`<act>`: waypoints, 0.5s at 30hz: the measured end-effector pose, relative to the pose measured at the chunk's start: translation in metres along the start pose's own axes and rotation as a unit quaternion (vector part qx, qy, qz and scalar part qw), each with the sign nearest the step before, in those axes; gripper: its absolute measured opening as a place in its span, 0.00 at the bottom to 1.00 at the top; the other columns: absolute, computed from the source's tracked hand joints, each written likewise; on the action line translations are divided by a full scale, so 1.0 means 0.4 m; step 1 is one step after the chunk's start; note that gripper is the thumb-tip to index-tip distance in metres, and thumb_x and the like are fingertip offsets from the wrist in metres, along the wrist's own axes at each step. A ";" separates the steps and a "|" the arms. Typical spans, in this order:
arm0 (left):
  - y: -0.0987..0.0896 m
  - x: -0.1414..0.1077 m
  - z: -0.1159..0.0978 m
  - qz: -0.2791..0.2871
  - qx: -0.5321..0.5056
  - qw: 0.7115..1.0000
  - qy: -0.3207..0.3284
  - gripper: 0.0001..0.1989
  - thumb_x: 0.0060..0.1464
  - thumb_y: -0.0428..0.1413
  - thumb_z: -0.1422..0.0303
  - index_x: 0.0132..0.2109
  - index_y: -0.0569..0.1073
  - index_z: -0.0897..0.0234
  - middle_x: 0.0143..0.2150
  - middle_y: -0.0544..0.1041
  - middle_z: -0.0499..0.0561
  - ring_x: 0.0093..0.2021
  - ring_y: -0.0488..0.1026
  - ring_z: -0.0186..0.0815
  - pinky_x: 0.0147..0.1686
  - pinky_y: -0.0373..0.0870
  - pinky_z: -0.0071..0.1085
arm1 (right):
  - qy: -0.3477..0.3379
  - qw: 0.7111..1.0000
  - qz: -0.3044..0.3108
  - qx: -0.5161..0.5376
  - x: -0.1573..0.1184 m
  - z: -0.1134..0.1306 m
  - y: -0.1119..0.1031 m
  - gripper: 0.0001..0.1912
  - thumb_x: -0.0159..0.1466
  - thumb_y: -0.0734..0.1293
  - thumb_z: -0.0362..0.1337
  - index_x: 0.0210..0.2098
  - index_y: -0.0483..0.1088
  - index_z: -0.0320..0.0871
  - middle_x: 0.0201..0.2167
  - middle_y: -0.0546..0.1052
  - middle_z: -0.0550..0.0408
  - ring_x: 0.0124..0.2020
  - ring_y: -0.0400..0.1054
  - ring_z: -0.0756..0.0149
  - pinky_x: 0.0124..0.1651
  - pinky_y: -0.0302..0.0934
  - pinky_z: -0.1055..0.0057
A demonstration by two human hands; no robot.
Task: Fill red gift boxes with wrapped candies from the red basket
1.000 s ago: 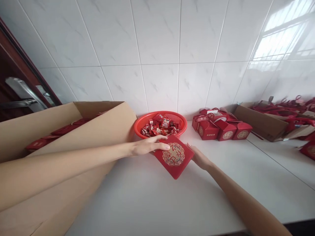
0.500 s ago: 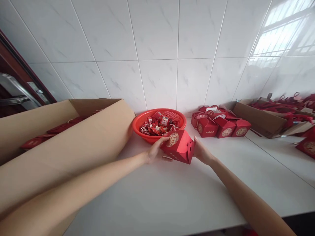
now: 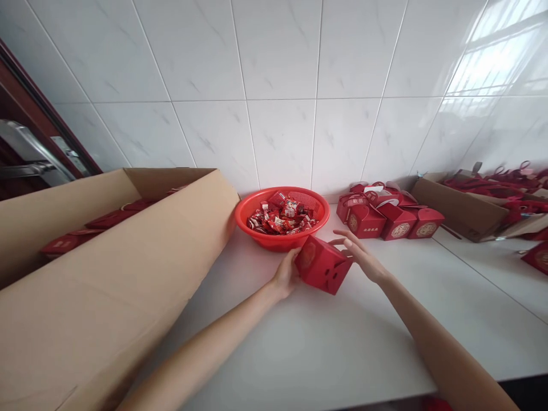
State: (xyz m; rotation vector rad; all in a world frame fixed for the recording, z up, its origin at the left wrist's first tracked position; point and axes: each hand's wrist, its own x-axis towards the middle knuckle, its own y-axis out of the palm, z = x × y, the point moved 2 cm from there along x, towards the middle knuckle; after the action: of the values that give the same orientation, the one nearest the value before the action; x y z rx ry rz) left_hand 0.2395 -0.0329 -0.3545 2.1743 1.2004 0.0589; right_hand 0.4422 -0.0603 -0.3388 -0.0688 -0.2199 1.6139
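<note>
A small red box (image 3: 323, 265) with a gold round print is tilted above the white table, its side with two dark holes facing down and right. My left hand (image 3: 287, 274) grips its left side. Beside its upper right edge is my right hand (image 3: 359, 254), fingers spread and fingertips at or near the box. Just behind stands a red plastic basket (image 3: 282, 245) holding many red wrapped sweets (image 3: 280, 214).
Several red boxes (image 3: 368, 221) are grouped by the wall at right. Farther right, a cardboard box (image 3: 462, 211) holds red ribboned items. A large cardboard box (image 3: 128, 274) with red boxes inside fills the left side of the white table (image 3: 274, 354).
The red box has turned and moved slightly right and toward me, with my left hand still on it. The fingers of my right hand have spread and come up over its edge.
</note>
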 end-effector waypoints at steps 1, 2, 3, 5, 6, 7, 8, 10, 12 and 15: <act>-0.008 -0.003 0.003 -0.012 0.004 1.000 -0.003 0.19 0.51 0.58 0.56 0.42 0.78 0.67 0.40 0.81 0.55 0.42 0.75 0.43 0.40 0.66 0.32 | -0.006 1.000 0.014 -0.013 -0.004 0.006 0.004 0.33 0.61 0.62 0.63 0.59 0.62 0.52 0.52 0.75 0.47 0.43 0.75 0.56 0.44 0.69 0.59; -0.015 -0.006 0.004 -0.028 0.016 0.999 -0.004 0.18 0.50 0.60 0.57 0.40 0.78 0.68 0.38 0.81 0.54 0.40 0.75 0.42 0.39 0.65 0.31 | -0.012 0.999 0.028 -0.025 -0.007 0.010 0.009 0.33 0.61 0.63 0.62 0.59 0.63 0.52 0.53 0.74 0.47 0.45 0.74 0.55 0.45 0.69 0.59; -0.023 -0.009 0.003 -0.047 0.033 0.998 0.002 0.17 0.49 0.61 0.57 0.39 0.77 0.68 0.36 0.80 0.53 0.38 0.75 0.40 0.38 0.65 0.31 | -0.015 0.998 0.042 -0.034 -0.009 0.013 0.016 0.32 0.61 0.64 0.61 0.58 0.63 0.51 0.53 0.74 0.46 0.48 0.73 0.55 0.46 0.69 0.59; -0.036 -0.014 -0.004 -0.090 0.074 0.993 0.032 0.16 0.46 0.64 0.60 0.39 0.75 0.66 0.34 0.80 0.51 0.36 0.74 0.38 0.37 0.64 0.30 | -0.014 0.997 0.064 -0.048 -0.011 0.013 0.029 0.31 0.61 0.66 0.59 0.57 0.64 0.50 0.53 0.74 0.45 0.50 0.72 0.53 0.48 0.69 0.58; -0.043 -0.015 -0.010 -0.112 0.089 0.989 0.048 0.17 0.44 0.65 0.61 0.40 0.75 0.65 0.33 0.79 0.50 0.35 0.74 0.37 0.37 0.64 0.30 | -0.008 0.996 0.076 -0.051 -0.011 0.011 0.036 0.31 0.60 0.67 0.58 0.57 0.64 0.49 0.53 0.74 0.44 0.50 0.72 0.53 0.48 0.69 0.58; -0.048 -0.016 -0.016 -0.129 0.101 0.985 0.056 0.17 0.42 0.66 0.63 0.40 0.74 0.64 0.32 0.79 0.49 0.34 0.74 0.36 0.37 0.65 0.30 | 0.000 0.995 0.088 -0.051 -0.011 0.008 0.042 0.31 0.60 0.68 0.57 0.57 0.64 0.48 0.53 0.74 0.44 0.49 0.73 0.53 0.47 0.70 0.57; -0.053 -0.017 -0.021 -0.142 0.111 0.982 0.058 0.18 0.41 0.66 0.63 0.40 0.73 0.64 0.31 0.79 0.48 0.33 0.74 0.35 0.36 0.65 0.30 | 0.007 0.994 0.101 -0.046 -0.011 0.004 0.047 0.31 0.60 0.68 0.56 0.57 0.64 0.48 0.53 0.73 0.43 0.48 0.73 0.53 0.47 0.70 0.57; -0.058 -0.015 -0.031 -0.146 0.122 0.980 0.059 0.19 0.39 0.67 0.63 0.38 0.73 0.63 0.30 0.78 0.47 0.31 0.74 0.34 0.35 0.65 0.29 | 0.011 0.990 0.135 -0.025 -0.012 0.000 0.054 0.32 0.60 0.69 0.55 0.58 0.63 0.47 0.54 0.72 0.43 0.48 0.73 0.53 0.46 0.70 0.57; -0.060 -0.014 -0.039 -0.138 0.119 0.981 0.070 0.19 0.37 0.68 0.62 0.36 0.73 0.64 0.29 0.78 0.47 0.30 0.73 0.33 0.34 0.64 0.29 | -0.001 0.983 0.183 0.000 -0.013 0.001 0.059 0.35 0.58 0.72 0.54 0.59 0.62 0.47 0.55 0.72 0.43 0.51 0.71 0.52 0.48 0.69 0.57; -0.064 -0.011 -0.048 -0.134 0.115 0.980 0.092 0.18 0.34 0.68 0.61 0.32 0.73 0.64 0.27 0.76 0.46 0.28 0.71 0.32 0.33 0.63 0.28 | -0.028 0.970 0.242 0.015 -0.017 0.007 0.066 0.41 0.53 0.76 0.52 0.61 0.61 0.47 0.56 0.72 0.45 0.55 0.68 0.51 0.53 0.66 0.56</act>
State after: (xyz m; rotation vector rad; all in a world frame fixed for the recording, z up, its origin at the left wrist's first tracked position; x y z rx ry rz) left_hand 0.2115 -0.0169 -0.3522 2.2169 1.6696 0.0075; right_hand 0.4162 -0.0685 -0.3416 -0.0550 -0.2333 2.1072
